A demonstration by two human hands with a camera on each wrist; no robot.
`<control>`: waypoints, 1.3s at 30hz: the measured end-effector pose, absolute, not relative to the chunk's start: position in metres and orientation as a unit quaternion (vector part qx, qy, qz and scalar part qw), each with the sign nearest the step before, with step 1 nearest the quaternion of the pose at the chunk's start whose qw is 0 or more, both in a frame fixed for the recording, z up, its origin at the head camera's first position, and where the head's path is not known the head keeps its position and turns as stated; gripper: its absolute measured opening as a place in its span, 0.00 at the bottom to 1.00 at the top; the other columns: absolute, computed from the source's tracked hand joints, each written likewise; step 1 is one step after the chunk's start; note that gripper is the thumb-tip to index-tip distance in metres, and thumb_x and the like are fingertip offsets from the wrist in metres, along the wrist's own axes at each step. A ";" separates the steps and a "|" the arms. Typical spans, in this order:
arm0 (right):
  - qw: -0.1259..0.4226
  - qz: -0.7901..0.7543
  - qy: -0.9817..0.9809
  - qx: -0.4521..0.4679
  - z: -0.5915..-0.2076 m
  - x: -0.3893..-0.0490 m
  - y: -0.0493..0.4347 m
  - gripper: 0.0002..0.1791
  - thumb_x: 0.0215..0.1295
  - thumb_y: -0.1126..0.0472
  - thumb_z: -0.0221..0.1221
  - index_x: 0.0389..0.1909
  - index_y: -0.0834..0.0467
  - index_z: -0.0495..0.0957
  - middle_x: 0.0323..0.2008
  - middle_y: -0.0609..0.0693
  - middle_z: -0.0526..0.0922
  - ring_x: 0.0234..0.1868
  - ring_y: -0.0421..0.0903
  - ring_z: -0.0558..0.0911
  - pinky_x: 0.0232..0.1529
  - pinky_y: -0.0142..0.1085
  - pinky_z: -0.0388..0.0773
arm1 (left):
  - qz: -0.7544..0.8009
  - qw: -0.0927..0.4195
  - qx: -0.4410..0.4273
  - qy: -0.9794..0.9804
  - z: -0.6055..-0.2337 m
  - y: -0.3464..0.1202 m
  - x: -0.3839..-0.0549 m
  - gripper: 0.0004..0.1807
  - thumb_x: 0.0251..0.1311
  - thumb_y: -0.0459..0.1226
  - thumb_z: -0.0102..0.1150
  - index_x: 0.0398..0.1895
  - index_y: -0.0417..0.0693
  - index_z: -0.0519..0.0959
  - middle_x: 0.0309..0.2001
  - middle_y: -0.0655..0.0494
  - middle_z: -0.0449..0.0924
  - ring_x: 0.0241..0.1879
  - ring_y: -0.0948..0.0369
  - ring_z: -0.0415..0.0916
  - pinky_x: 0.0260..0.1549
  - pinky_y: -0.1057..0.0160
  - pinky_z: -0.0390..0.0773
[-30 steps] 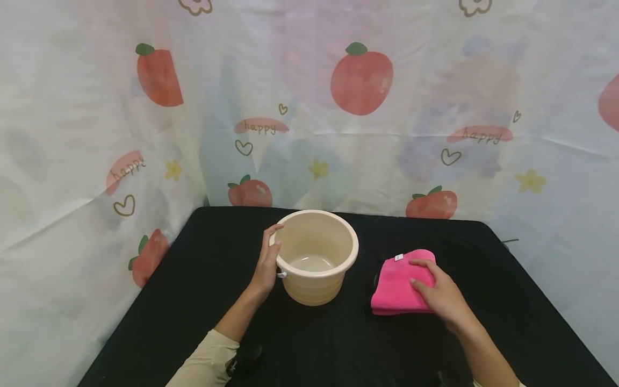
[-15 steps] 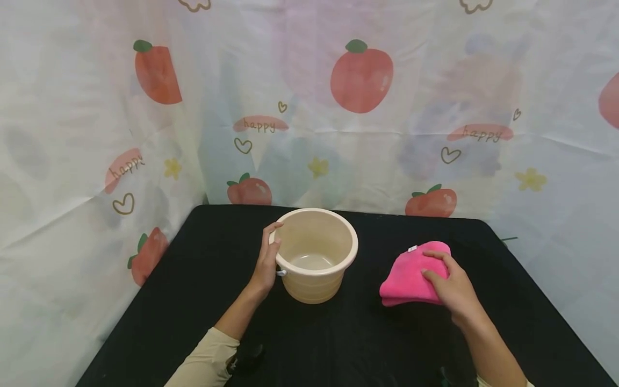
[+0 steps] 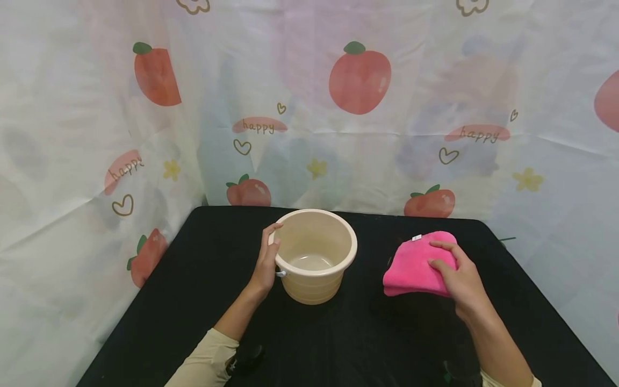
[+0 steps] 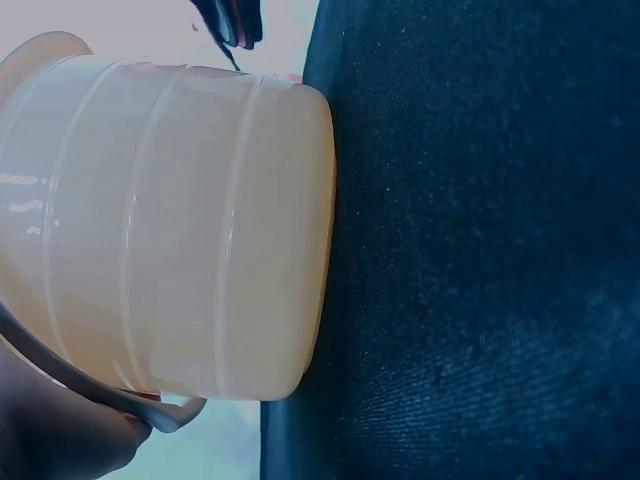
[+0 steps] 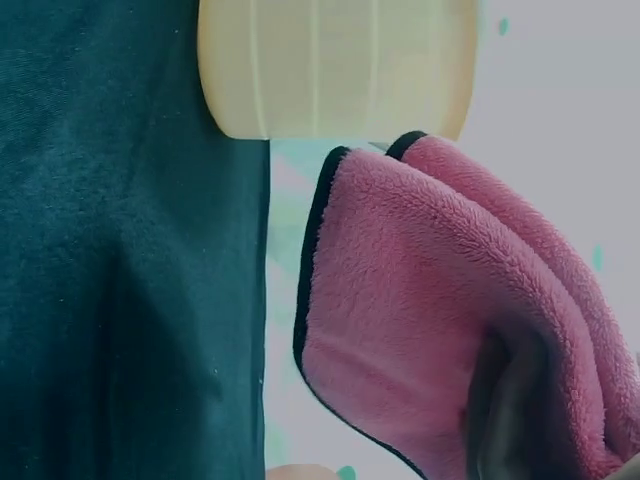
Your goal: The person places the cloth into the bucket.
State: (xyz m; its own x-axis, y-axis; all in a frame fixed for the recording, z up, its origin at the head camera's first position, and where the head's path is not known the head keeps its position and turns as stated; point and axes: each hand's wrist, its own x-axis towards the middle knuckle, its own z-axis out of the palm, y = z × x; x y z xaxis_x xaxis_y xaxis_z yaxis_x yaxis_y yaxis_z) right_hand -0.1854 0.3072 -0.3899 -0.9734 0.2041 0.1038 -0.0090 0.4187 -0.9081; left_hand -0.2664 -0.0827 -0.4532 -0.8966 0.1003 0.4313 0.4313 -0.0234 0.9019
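Observation:
A cream plastic bucket (image 3: 309, 285) stands upright on the black table. My left hand (image 3: 265, 263) grips the left side of its rim, close by the grey handle (image 4: 160, 412) seen in the left wrist view. Off to the right, my right hand (image 3: 456, 277) holds a folded pink towel (image 3: 411, 263) between thumb and fingers. The right wrist view shows the towel (image 5: 390, 290) raised off the table, its dark-edged layers hanging loose, with part of the hand hidden in its folds. A small white label (image 3: 416, 237) is on the towel's far edge.
The black-covered table (image 3: 338, 344) reaches back to a fabric backdrop (image 3: 300, 80) printed with fruit and hearts. Another side of this backdrop (image 3: 63, 161) runs along the left edge of the table.
My right hand has lifted the pink towel off the table and carried it slightly right and away from me. My left hand and the bucket stay in place.

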 end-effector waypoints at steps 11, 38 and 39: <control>0.131 0.581 -0.802 -0.052 -0.389 -0.186 0.305 0.25 0.78 0.55 0.55 0.73 0.51 0.68 0.65 0.55 0.61 0.46 0.46 0.73 0.37 0.32 0.77 | -0.682 0.124 -0.193 -0.694 -0.454 -0.083 -0.267 0.24 0.79 0.42 0.33 0.73 0.46 0.58 0.74 0.45 0.54 0.72 0.46 0.56 0.68 0.47 0.54; 0.210 0.760 -0.615 -0.014 -0.379 -0.183 0.281 0.22 0.77 0.66 0.57 0.69 0.57 0.72 0.62 0.52 0.67 0.43 0.42 0.82 0.38 0.31 0.82 | -0.673 0.135 -0.199 -0.700 -0.455 -0.084 -0.269 0.23 0.80 0.41 0.32 0.72 0.45 0.59 0.74 0.44 0.54 0.72 0.46 0.56 0.68 0.49 0.54; 0.209 0.762 -0.612 -0.011 -0.378 -0.183 0.280 0.23 0.77 0.66 0.57 0.70 0.58 0.72 0.62 0.52 0.66 0.43 0.42 0.82 0.39 0.31 0.82 | -0.672 0.134 -0.198 -0.700 -0.455 -0.084 -0.268 0.23 0.80 0.41 0.32 0.72 0.45 0.59 0.74 0.44 0.54 0.72 0.46 0.56 0.68 0.49 0.54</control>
